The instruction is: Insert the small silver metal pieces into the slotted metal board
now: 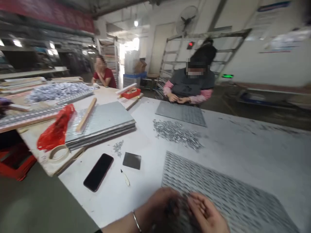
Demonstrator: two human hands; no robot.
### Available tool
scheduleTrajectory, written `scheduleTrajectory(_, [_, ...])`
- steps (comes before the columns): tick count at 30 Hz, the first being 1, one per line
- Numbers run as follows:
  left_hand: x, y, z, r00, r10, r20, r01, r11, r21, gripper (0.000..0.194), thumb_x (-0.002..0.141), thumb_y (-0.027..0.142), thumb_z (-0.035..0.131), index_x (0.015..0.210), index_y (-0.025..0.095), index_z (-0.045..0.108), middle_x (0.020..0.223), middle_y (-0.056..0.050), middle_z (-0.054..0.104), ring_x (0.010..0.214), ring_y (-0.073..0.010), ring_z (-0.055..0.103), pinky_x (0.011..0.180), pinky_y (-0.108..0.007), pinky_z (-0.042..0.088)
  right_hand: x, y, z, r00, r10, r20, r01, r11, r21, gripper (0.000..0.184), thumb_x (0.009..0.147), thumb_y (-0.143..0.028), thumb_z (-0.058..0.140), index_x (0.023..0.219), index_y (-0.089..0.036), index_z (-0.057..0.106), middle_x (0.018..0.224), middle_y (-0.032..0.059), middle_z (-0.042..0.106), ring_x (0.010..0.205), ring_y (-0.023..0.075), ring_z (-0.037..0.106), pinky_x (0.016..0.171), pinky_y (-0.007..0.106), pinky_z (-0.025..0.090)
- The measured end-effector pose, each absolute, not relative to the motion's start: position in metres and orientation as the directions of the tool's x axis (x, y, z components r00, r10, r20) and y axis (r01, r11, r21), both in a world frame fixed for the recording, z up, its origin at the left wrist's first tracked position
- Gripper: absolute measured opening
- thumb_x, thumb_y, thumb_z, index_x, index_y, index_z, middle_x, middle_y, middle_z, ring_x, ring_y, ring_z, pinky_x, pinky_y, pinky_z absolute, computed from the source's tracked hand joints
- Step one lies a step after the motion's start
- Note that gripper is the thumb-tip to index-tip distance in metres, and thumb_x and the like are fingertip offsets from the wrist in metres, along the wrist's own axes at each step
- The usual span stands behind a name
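My left hand [163, 205], with a bracelet [136, 221] at its wrist, is curled closed over the near edge of a grey sheet [206, 181] covered in rows of small leaf-shaped marks. Close beside it, my right hand [209, 215] has its thumb and fingers pinched together. The fingertips of both almost meet, and what they hold is dark, blurred and too small to name. Beyond the sheet lies a loose heap of small silvery pieces [178, 133]. A small dark rectangular plate [132, 160] and a small pointed tool with a pale handle [125, 178] rest to the left.
A black phone [98, 172] lies on the white table [145, 142]. Left of it are stacked grey sheets [104, 116] with a wooden stick [86, 115], a red plastic bag [57, 129] and a tape roll [59, 152]. Across the table a co-worker [191, 77] handles another sheet [181, 112].
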State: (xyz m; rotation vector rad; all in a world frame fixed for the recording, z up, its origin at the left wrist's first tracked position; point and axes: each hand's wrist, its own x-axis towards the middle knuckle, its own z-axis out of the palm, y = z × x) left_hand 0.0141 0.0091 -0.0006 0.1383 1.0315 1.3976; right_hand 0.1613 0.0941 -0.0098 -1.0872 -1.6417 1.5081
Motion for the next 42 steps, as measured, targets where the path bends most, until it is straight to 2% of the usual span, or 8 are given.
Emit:
scheduleTrajectory(8, [-0.01, 0.018, 0.005, -0.284, 0.844, -0.454, -0.748, 0.101, 0.656, 0.045, 0.07, 0.033, 0.078, 0.107, 0.012, 0.063, 0.083, -0.004, 0.068, 0.052, -0.0066, 0.047, 0.04, -0.017, 0.025, 0.188, 0.125, -0.034, -0.371, 0.929, 0.005, 0.393, 0.161, -0.905, 0.047, 0.084, -0.064, 0.057, 0.091, -0.019, 0.069, 0.066, 0.0044, 0.066, 0.055, 0.0219, 0.061, 0.054, 0.032, 0.05])
scheduleTrajectory(11, [-0.012, 0.017, 0.008, -0.319, 0.826, -0.466, -0.723, 0.106, 0.683, 0.047, 0.069, 0.038, 0.082, 0.104, 0.015, 0.06, 0.084, -0.003, 0.068, 0.051, -0.0057, 0.046, 0.04, -0.016, 0.027, 0.179, 0.128, -0.044, -0.372, 0.928, 0.004, 0.405, 0.166, -0.899, 0.037, 0.087, -0.054, 0.053, 0.091, -0.02, 0.066, 0.071, 0.0044, 0.068, 0.061, 0.0228, 0.064, 0.057, 0.032, 0.051])
scheduleTrajectory(15, [-0.009, 0.016, 0.01, -0.327, 0.844, -0.426, -0.673, 0.109, 0.732, 0.042, 0.072, 0.045, 0.082, 0.087, 0.016, 0.055, 0.08, 0.0, 0.065, 0.048, -0.004, 0.044, 0.037, -0.014, 0.022, 0.156, 0.133, -0.043, -0.428, 0.896, 0.118, 0.483, 0.337, -0.809, 0.022, 0.091, -0.036, 0.05, 0.089, -0.02, 0.065, 0.078, 0.0051, 0.07, 0.07, 0.0227, 0.065, 0.069, 0.032, 0.049])
scheduleTrajectory(20, [-0.011, 0.017, 0.008, -0.295, 0.841, -0.454, -0.661, 0.163, 0.732, 0.048, 0.069, 0.051, 0.082, 0.094, 0.014, 0.064, 0.064, 0.005, 0.053, 0.044, -0.0038, 0.038, 0.035, -0.015, 0.018, 0.139, 0.138, -0.041, -0.453, 0.883, 0.125, 0.645, 0.421, -0.637, 0.014, 0.09, -0.02, 0.051, 0.084, -0.019, 0.064, 0.08, 0.0059, 0.07, 0.076, 0.0228, 0.064, 0.074, 0.031, 0.046])
scheduleTrajectory(26, [-0.011, 0.016, 0.012, -0.247, 0.842, -0.479, -0.717, 0.174, 0.675, 0.047, 0.072, 0.035, 0.078, 0.111, 0.013, 0.064, 0.078, 0.0, 0.062, 0.053, -0.0062, 0.047, 0.041, -0.017, 0.03, 0.14, 0.136, -0.041, -0.466, 0.879, 0.103, 0.663, 0.423, -0.617, 0.013, 0.093, -0.019, 0.052, 0.086, -0.02, 0.063, 0.084, 0.0049, 0.069, 0.077, 0.0224, 0.063, 0.072, 0.029, 0.043])
scheduleTrajectory(33, [-0.01, 0.018, 0.011, -0.276, 0.834, -0.478, -0.682, 0.18, 0.709, 0.046, 0.065, 0.041, 0.085, 0.09, 0.016, 0.056, 0.083, -0.001, 0.067, 0.05, -0.0038, 0.046, 0.04, -0.014, 0.025, 0.133, 0.139, -0.04, -0.399, 0.913, 0.083, 0.723, 0.369, -0.584, 0.008, 0.088, -0.016, 0.055, 0.095, -0.018, 0.059, 0.08, 0.0054, 0.068, 0.077, 0.024, 0.064, 0.071, 0.029, 0.042])
scheduleTrajectory(37, [-0.01, 0.019, 0.008, -0.235, 0.843, -0.483, -0.687, 0.208, 0.696, 0.05, 0.063, 0.045, 0.088, 0.089, 0.014, 0.06, 0.072, 0.001, 0.061, 0.047, -0.0026, 0.041, 0.038, -0.014, 0.021, 0.139, 0.131, -0.027, -0.373, 0.923, 0.094, 0.603, 0.318, -0.731, 0.021, 0.089, -0.024, 0.056, 0.109, -0.017, 0.058, 0.066, -0.0003, 0.063, 0.064, 0.022, 0.061, 0.066, 0.03, 0.044])
scheduleTrajectory(42, [0.002, 0.016, 0.005, -0.226, 0.871, -0.436, -0.628, 0.211, 0.749, 0.047, 0.069, 0.047, 0.083, 0.096, 0.015, 0.061, 0.08, 0.0, 0.065, 0.047, -0.0035, 0.044, 0.037, -0.015, 0.023, 0.15, 0.101, 0.004, -0.565, 0.803, 0.19, 0.265, 0.395, -0.88, 0.021, 0.095, -0.037, 0.054, 0.097, -0.021, 0.068, 0.085, 0.0041, 0.071, 0.077, 0.0212, 0.066, 0.072, 0.031, 0.051])
